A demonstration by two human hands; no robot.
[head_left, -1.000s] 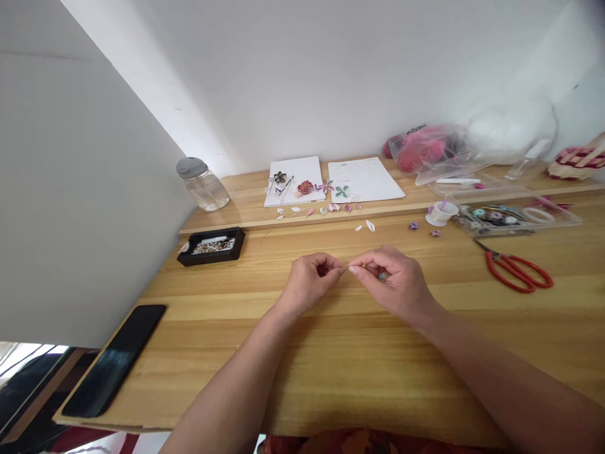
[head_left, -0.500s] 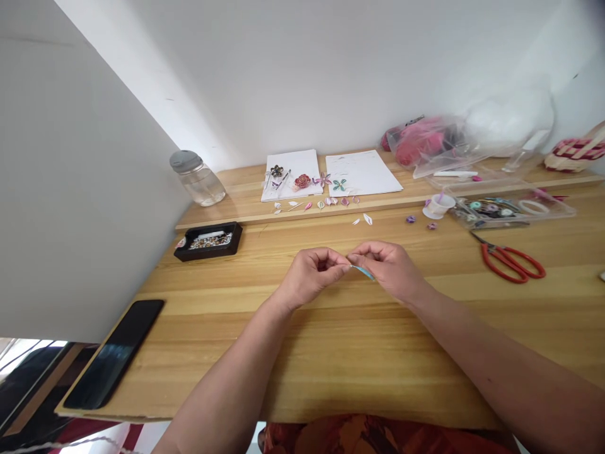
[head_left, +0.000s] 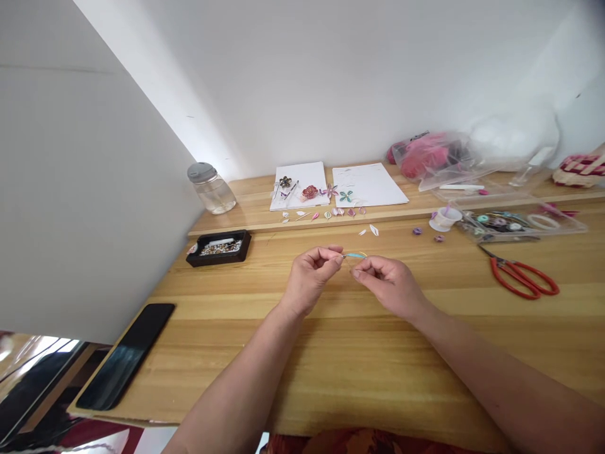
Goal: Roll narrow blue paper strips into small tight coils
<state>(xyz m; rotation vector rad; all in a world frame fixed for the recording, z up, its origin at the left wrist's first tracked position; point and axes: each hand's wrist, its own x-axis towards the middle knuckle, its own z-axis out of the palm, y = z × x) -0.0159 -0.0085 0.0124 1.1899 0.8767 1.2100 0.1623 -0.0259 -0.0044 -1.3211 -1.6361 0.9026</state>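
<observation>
Near the middle of the table, my left hand (head_left: 312,277) pinches the end of a small, slim blue petal-shaped piece (head_left: 355,256) between thumb and forefinger. The piece points to the right. My right hand (head_left: 390,280) is just beside it, thumb and forefinger closed on a fine gold thread (head_left: 348,263) that runs toward the left fingertips; whether it is thread or wire I cannot tell. A gold strand also curves along the blue piece. Beyond the hands, a white petal (head_left: 374,230) and small purple beads (head_left: 416,231) lie on the table.
Red-handled scissors (head_left: 524,277) lie at right, near a clear box (head_left: 520,221) of supplies and a white spool (head_left: 445,219). Finished flowers (head_left: 309,192) rest on paper at the back. At left are a black tray (head_left: 220,248), a water bottle (head_left: 212,189) and a phone (head_left: 125,356).
My right fingertips have moved apart from the left ones and slightly down. The blue piece, earlier slanting down under my right hand, now lies nearly level. The view has shifted slightly.
</observation>
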